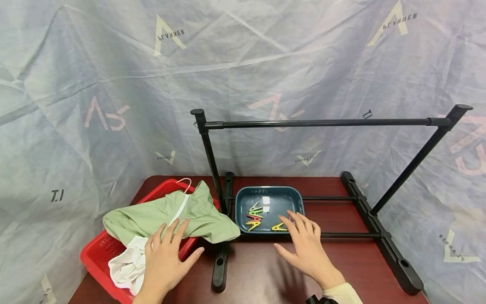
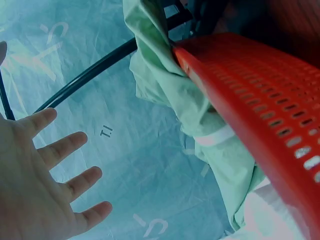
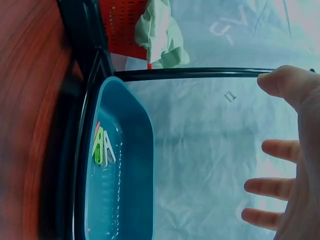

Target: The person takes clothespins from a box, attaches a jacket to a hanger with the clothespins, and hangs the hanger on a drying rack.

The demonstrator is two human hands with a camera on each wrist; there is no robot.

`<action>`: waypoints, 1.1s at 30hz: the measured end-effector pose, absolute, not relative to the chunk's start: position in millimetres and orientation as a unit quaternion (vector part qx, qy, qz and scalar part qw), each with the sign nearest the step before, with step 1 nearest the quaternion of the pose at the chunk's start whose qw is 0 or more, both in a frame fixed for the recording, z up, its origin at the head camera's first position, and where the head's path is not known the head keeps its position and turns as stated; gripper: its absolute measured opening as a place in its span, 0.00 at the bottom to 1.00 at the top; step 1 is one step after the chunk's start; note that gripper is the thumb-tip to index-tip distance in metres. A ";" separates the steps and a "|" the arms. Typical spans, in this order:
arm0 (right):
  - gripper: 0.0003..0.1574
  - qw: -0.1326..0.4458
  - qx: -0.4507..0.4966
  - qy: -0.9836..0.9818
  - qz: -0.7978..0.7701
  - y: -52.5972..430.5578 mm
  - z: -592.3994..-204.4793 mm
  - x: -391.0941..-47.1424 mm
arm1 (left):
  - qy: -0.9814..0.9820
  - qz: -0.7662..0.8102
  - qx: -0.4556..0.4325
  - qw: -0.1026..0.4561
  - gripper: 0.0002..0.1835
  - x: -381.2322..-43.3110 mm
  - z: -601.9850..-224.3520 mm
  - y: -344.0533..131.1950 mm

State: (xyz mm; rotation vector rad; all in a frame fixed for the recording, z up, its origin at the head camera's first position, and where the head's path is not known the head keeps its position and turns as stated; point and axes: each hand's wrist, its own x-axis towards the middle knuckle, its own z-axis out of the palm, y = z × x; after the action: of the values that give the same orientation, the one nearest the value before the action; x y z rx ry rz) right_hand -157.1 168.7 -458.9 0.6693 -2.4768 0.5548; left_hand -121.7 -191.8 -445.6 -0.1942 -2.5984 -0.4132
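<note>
My left hand [image 1: 165, 257] has its fingers spread and holds nothing; in the head view it overlaps the near side of the red basket [image 1: 99, 249]. Draped across that basket is a green garment [image 1: 152, 217] with a white hanger [image 1: 182, 205] whose hook sticks up at the back. A crumpled white cloth [image 1: 129, 264] lies in the basket, partly hidden by the hand. Over the near right corner of the blue tray [image 1: 281, 194], my right hand [image 1: 305, 249] hovers with straight fingers, gripping nothing. Several small clothespins [image 1: 254, 217] in yellow, green, red and white lie in the tray.
A black rack [image 1: 322, 123] stands on the dark red table [image 1: 258, 270], its top bar running above and behind the tray. Its right foot [image 1: 402, 266] reaches toward the table's front; its left foot [image 1: 219, 272] sits beside the basket. Printed grey sheeting [image 1: 243, 63] hangs around the table.
</note>
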 end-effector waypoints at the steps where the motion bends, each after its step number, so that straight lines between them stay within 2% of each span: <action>1: 0.46 0.257 0.249 -0.911 0.204 167.6 -458.2 -158.2 | -0.954 -0.150 -0.071 0.251 0.42 -121.8 -445.2 -193.1; 10: 0.45 0.245 0.266 -0.908 0.213 159.1 -454.7 -165.0 | -0.955 -0.144 -0.058 0.254 0.43 -122.1 -444.2 -205.0; 22: 0.43 0.259 0.288 -0.898 0.208 147.1 -451.5 -170.9 | -0.956 -0.137 -0.041 0.256 0.46 -124.7 -430.3 -218.5; 33: 0.44 0.240 0.292 -0.900 0.216 136.8 -452.3 -174.1 | -0.954 -0.136 -0.045 0.262 0.48 -125.7 -428.7 -228.4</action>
State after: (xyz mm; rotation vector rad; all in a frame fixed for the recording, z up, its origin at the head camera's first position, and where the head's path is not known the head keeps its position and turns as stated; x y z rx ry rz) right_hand -174.1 136.8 -452.3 0.7996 -2.4636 0.5903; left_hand -125.7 -228.4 -428.7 -0.1227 -2.5823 -0.3692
